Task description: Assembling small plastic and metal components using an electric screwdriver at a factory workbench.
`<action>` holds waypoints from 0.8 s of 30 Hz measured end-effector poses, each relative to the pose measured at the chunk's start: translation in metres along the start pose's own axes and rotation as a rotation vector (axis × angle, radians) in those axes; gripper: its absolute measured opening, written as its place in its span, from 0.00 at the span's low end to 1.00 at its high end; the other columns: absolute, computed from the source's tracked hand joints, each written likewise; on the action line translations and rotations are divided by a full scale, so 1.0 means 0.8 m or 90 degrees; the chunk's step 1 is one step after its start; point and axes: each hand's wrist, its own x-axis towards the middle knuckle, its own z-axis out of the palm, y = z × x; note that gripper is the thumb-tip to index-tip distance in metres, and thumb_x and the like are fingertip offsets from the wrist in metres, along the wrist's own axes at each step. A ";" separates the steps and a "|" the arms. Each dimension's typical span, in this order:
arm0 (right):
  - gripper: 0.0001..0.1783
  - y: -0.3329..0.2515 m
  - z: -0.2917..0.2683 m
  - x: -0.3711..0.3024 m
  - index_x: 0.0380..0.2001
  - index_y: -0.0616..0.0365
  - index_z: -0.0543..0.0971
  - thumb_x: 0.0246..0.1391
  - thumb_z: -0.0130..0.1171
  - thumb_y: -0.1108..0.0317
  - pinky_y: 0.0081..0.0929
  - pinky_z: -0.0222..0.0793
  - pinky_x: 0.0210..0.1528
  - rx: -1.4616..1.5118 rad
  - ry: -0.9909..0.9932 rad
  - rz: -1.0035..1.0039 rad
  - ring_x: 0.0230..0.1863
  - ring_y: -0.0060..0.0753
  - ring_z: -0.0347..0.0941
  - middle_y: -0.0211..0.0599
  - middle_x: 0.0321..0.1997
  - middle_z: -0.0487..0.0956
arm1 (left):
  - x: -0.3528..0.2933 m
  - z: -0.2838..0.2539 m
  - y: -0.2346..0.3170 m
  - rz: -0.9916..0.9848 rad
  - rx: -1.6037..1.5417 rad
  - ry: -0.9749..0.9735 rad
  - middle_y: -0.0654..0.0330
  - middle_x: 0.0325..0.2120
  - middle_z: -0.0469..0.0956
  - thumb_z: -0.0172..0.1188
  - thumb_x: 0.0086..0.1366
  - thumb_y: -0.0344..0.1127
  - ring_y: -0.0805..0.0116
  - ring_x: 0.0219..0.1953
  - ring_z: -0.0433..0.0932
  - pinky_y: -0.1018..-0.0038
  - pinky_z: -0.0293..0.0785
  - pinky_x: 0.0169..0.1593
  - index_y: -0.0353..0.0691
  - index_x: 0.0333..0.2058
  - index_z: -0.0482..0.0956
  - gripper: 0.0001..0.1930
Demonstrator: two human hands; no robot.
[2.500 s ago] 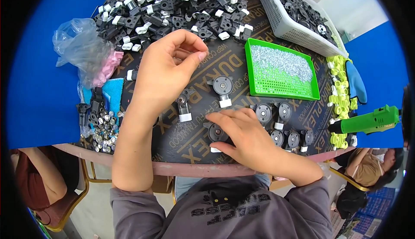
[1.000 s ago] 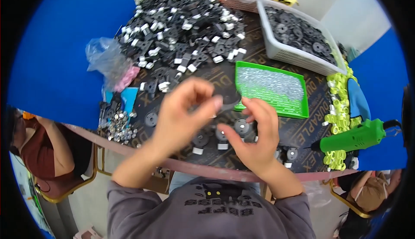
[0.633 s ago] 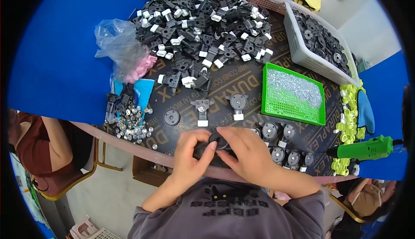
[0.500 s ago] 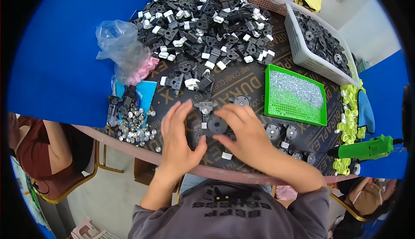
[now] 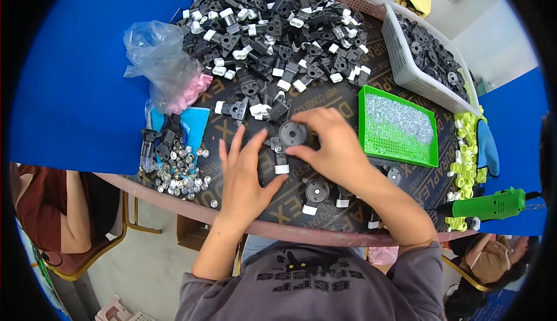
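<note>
Head view shows us our right hand [image 5: 333, 141] pinching a black disc [image 5: 293, 134] between thumb and fingers, above the upper end of a black bracket [image 5: 281, 157] with a white tip. We cannot tell whether disc and bracket touch. Our left hand [image 5: 245, 182] has its fingers spread and thumb apart, gripping nothing, just left of that bracket; we cannot tell if the thumb meets the white tip. Nearer us, below the right hand, an assembled piece [image 5: 317, 192] lies on the dark table [image 5: 415, 205], its disc facing up. Beyond our hands we see a large pile of black parts [image 5: 272, 31] with white ends. To our right sit a green tray [image 5: 361, 125] of small silvery pieces, a pale basket [image 5: 426, 84] of black discs and a green power driver [image 5: 490, 205]. Silver caps [image 5: 184, 173] cluster at our left.
</note>
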 end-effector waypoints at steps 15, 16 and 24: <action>0.28 0.005 -0.034 -0.016 0.46 0.60 0.79 0.39 0.76 0.67 0.38 0.71 0.50 0.022 -0.016 0.046 0.48 0.47 0.73 0.40 0.44 0.79 | -0.012 0.002 0.007 0.017 0.148 0.014 0.54 0.65 0.62 0.72 0.53 0.46 0.42 0.69 0.53 0.37 0.38 0.68 0.58 0.52 0.81 0.26; 0.28 0.004 -0.031 -0.014 0.46 0.60 0.79 0.39 0.76 0.67 0.38 0.71 0.50 0.025 -0.020 0.032 0.48 0.48 0.73 0.41 0.45 0.79 | -0.012 0.002 0.007 0.012 0.149 0.016 0.54 0.64 0.62 0.72 0.53 0.45 0.42 0.69 0.53 0.37 0.38 0.68 0.58 0.52 0.81 0.25; 0.29 -0.001 -0.002 -0.005 0.46 0.57 0.79 0.36 0.76 0.70 0.37 0.70 0.52 0.020 -0.042 -0.038 0.51 0.47 0.72 0.40 0.47 0.79 | -0.009 0.005 -0.001 0.005 0.064 0.015 0.54 0.63 0.64 0.75 0.47 0.45 0.44 0.69 0.54 0.38 0.37 0.69 0.42 0.66 0.61 0.48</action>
